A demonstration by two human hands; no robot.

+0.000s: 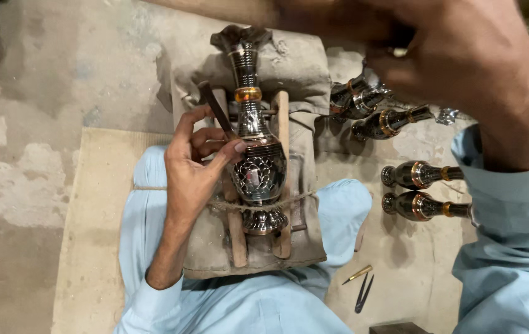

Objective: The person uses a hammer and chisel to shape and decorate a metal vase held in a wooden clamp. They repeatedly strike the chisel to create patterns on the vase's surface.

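A dark metal vase (257, 148) with engraved petals and an orange band lies on a wooden cradle (283, 185), tied down by a thin cord over a cloth-covered block. My left hand (193, 164) grips a dark chisel (215, 108), its tip resting on the vase's shoulder. My right hand (456, 55) is raised close to the camera, blurred, with the fingers curled; what it holds is hidden.
Several finished vases (422, 174) lie on the floor at the right. A small brass punch (357, 274) and a dark pair of tweezers (363, 292) lie near my knee. A mat (91, 235) covers the concrete floor under my legs.
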